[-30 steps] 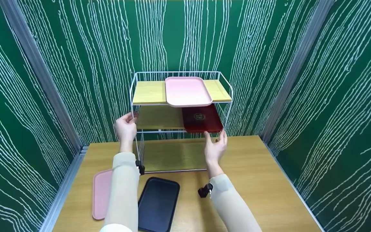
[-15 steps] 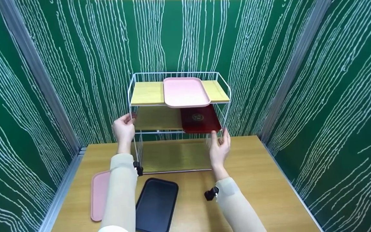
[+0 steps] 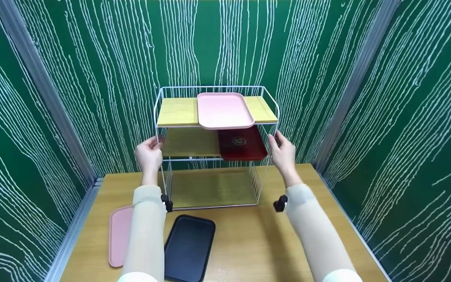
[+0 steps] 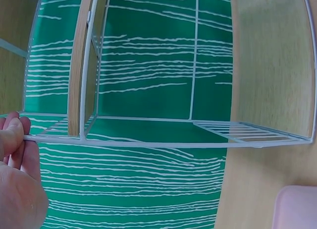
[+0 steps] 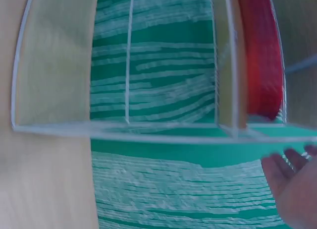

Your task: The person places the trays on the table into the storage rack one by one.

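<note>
A three-tier rack of white wire and wooden boards stands on the table. My left hand pinches its left front post between thumb and fingers, just above the middle board, as the left wrist view confirms. My right hand is beside the right front post with its fingers extended and parted; in the right wrist view the fingers are blurred and appear apart from the wire. A dark red tray with a round emblem lies on the middle tier's right side. On the top tier rests a pink tray, overhanging the front edge.
A black tray lies on the wooden table in front of the rack. Left of it, partly behind my left sleeve, is another pink tray. Green walls with white wavy lines enclose the table.
My right hand has let go of the red tray's front edge and moved up and right to the rack's right post. The left hand keeps its place on the left post.
</note>
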{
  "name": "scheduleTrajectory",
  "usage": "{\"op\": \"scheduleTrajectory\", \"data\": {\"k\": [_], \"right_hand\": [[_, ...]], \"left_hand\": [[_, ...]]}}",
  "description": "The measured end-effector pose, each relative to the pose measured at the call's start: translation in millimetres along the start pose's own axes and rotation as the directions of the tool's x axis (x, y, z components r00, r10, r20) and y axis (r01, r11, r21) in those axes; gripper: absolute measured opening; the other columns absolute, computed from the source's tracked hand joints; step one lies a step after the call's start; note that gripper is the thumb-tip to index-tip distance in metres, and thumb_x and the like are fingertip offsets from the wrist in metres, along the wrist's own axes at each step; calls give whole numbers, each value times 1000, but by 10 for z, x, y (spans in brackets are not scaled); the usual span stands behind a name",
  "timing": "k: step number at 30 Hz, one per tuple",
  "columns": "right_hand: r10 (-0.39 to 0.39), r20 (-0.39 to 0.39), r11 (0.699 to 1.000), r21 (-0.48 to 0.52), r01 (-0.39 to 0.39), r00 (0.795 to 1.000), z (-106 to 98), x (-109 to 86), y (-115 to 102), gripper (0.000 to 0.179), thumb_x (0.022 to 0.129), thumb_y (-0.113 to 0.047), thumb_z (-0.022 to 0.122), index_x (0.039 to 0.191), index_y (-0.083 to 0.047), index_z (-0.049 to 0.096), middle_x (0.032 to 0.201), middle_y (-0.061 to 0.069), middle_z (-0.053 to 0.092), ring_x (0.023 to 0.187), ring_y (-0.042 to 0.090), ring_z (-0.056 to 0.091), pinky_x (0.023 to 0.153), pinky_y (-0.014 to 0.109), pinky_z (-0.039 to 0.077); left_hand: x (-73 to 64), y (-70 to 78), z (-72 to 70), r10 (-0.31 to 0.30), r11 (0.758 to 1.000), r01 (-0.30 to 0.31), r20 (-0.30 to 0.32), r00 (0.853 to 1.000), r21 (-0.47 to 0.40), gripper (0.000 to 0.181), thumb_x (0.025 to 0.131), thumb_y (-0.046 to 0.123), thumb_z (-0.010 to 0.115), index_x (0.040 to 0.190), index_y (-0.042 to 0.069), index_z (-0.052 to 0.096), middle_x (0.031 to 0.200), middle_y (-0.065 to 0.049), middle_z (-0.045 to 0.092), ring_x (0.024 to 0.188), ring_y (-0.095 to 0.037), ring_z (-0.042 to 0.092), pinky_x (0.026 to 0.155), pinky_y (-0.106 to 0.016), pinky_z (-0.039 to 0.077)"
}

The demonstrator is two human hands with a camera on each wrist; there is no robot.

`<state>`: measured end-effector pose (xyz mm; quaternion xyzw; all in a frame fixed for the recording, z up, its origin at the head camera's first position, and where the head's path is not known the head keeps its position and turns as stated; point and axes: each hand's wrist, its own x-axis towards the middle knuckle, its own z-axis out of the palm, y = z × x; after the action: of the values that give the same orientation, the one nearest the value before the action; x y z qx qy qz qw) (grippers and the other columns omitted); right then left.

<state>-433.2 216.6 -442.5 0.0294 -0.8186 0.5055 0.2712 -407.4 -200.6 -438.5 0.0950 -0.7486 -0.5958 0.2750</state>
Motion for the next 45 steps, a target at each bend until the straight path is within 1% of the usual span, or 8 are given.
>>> {"op": "scheduleTrajectory", "data": {"k": [2,5,12,21,29,38,42,45], "right_hand": [[-5,38,999,-40,6,999,-34,73,-55,49,111,-30,61,150,1,59,138,23,68,126,36,67,109,50,51],[-8,46,998,-65,11,999,-55,131,-136,40,110,-26,63,142,-2,67,128,20,74,114,32,71,100,50,56],[1,-3,991,-132,-1,1000,0,154,-231,29,106,-21,70,131,-7,76,119,16,78,107,29,75,93,48,60],[13,-57,986,-163,-22,998,69,128,-190,34,102,-4,70,135,-7,74,121,16,77,116,31,73,100,49,56],[29,-84,986,-163,-43,996,78,111,-164,31,103,-5,67,131,-12,78,118,11,79,112,30,74,96,50,56],[85,-60,987,-135,-92,995,38,138,-194,32,106,-7,64,136,-9,74,126,13,76,119,29,72,101,47,56],[98,-41,986,-128,-102,994,29,149,-191,32,107,-7,63,137,-9,74,127,13,76,120,28,71,102,46,55],[109,-30,988,-110,-111,994,23,144,-174,31,107,-7,64,136,-8,74,128,13,75,120,28,71,103,45,55]], "left_hand": [[-1,0,-9,-8,1000,8,7,1000,4,28,105,2,67,132,3,75,126,-14,76,115,-26,72,100,-41,58],[-6,1,-22,-17,1000,17,10,1000,3,30,105,3,66,134,3,74,128,-15,75,117,-27,71,102,-41,57],[-13,-6,-51,-26,1000,26,14,1000,4,30,106,3,65,135,3,73,130,-15,75,118,-27,71,102,-41,57],[-31,-34,-53,1,1000,-1,-21,1000,-1,28,103,-1,68,130,0,75,124,-18,76,114,-29,73,99,-44,58],[-29,-28,-32,4,1000,-4,-18,1000,4,28,103,-1,67,130,1,75,124,-17,77,115,-29,73,99,-43,58],[7,22,-54,-2,1000,3,38,999,-11,30,104,3,69,134,2,74,127,-16,76,117,-28,72,101,-42,58],[17,-3,-101,4,999,-2,76,997,-33,32,105,5,68,137,3,71,131,-17,74,119,-29,72,101,-42,58],[-9,-50,-152,5,997,3,100,995,-78,38,105,7,69,142,3,67,139,-18,70,126,-29,69,106,-37,55]]}}
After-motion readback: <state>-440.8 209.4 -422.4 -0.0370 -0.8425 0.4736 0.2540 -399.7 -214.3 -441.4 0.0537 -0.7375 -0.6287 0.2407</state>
